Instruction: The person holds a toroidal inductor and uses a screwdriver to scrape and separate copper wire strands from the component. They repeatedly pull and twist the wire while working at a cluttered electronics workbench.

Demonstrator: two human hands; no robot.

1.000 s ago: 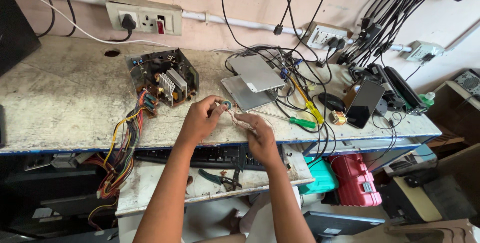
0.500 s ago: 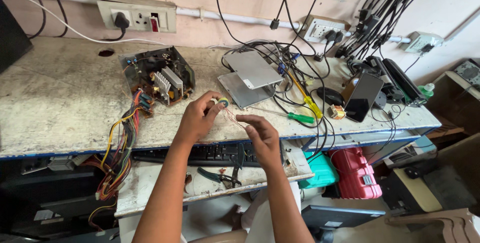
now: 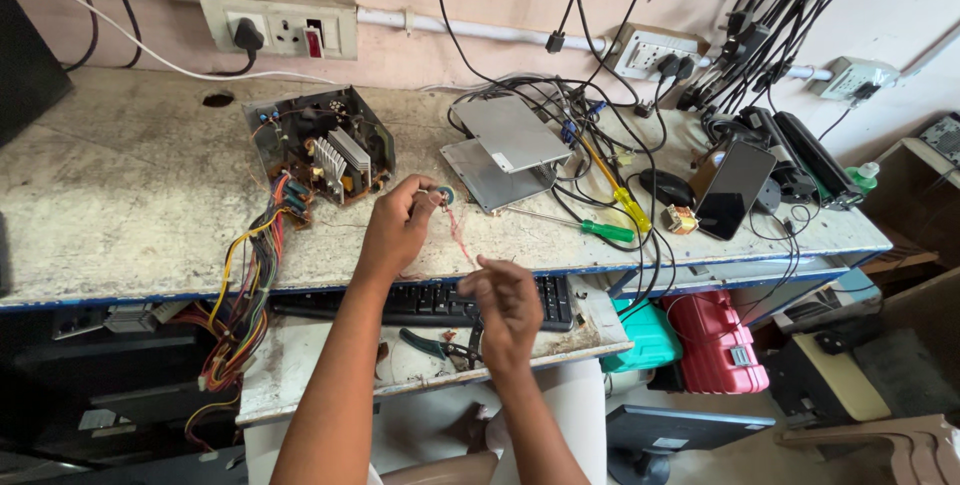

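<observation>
My left hand (image 3: 400,228) is raised over the front of the workbench (image 3: 120,195) and pinches a small round ring-shaped part (image 3: 444,194) between its fingertips. A thin reddish wire (image 3: 461,235) runs from that part down to my right hand (image 3: 505,303), whose fingers are closed on the wire's lower end above the black keyboard (image 3: 440,301). An opened power supply unit (image 3: 320,148) with a bundle of coloured wires (image 3: 250,275) sits just left of my left hand.
Two grey metal covers (image 3: 505,145) lie right of my hands, with a yellow screwdriver (image 3: 618,195) and a green one (image 3: 590,227). A dark phone (image 3: 735,189), tangled black cables and wall sockets (image 3: 280,25) fill the back right. Red (image 3: 715,345) and teal (image 3: 650,335) cases sit below.
My right hand has drawn down and away from the left hand, towards the keyboard, stretching the thin wire out between them. The left hand has stayed near the same spot.
</observation>
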